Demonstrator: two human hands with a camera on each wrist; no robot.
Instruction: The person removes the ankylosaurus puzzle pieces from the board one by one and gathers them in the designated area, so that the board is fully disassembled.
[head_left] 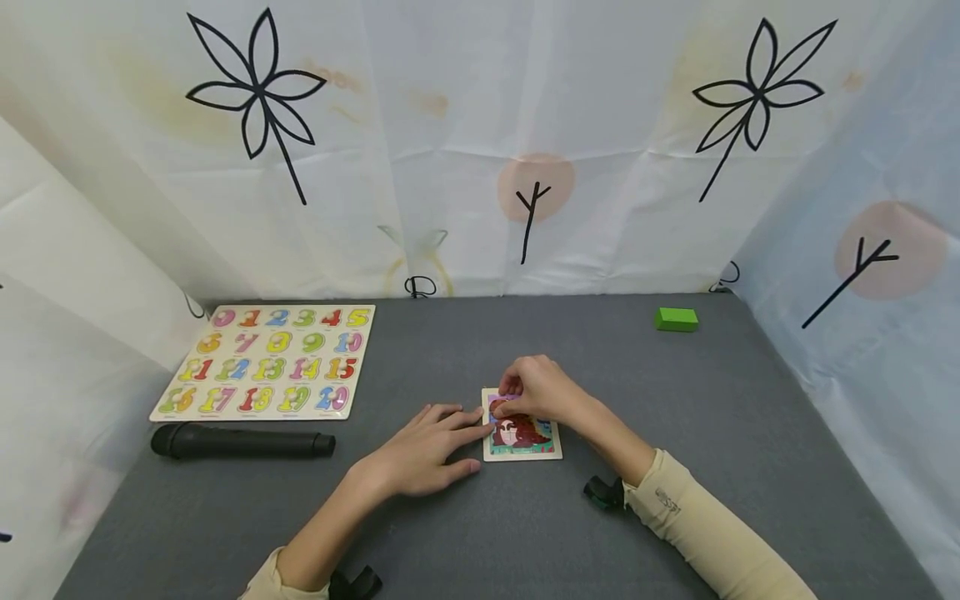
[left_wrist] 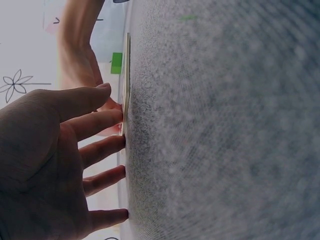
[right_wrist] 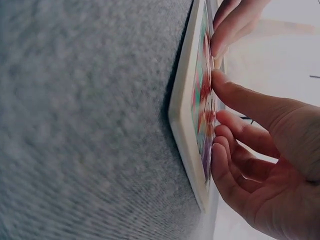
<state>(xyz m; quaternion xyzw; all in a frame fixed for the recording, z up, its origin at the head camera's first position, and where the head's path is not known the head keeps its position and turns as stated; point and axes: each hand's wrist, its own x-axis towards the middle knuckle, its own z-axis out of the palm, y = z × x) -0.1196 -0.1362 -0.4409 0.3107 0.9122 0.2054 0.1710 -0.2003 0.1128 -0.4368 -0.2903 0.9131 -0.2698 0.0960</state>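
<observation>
A small picture puzzle [head_left: 525,456] with a pale wooden frame lies flat on the grey table. Its picture, mostly red and purple with a pale face, is partly covered by my right hand [head_left: 546,390]. That hand's thumb and fingers are curled down onto the puzzle's upper left part, around a reddish puzzle piece [head_left: 496,406] largely hidden under them. My left hand [head_left: 431,450] has its fingers spread, with fingertips at the puzzle's left edge and on the table. From the right wrist, the board [right_wrist: 182,120] is seen nearly edge-on, thumb and fingertips at its surface.
A number puzzle board [head_left: 283,354] fills the back left of the table, and a black microphone [head_left: 243,442] lies along its front edge. A green block [head_left: 677,319] sits at the back right. White printed cloth [head_left: 450,167] closes off the back and sides.
</observation>
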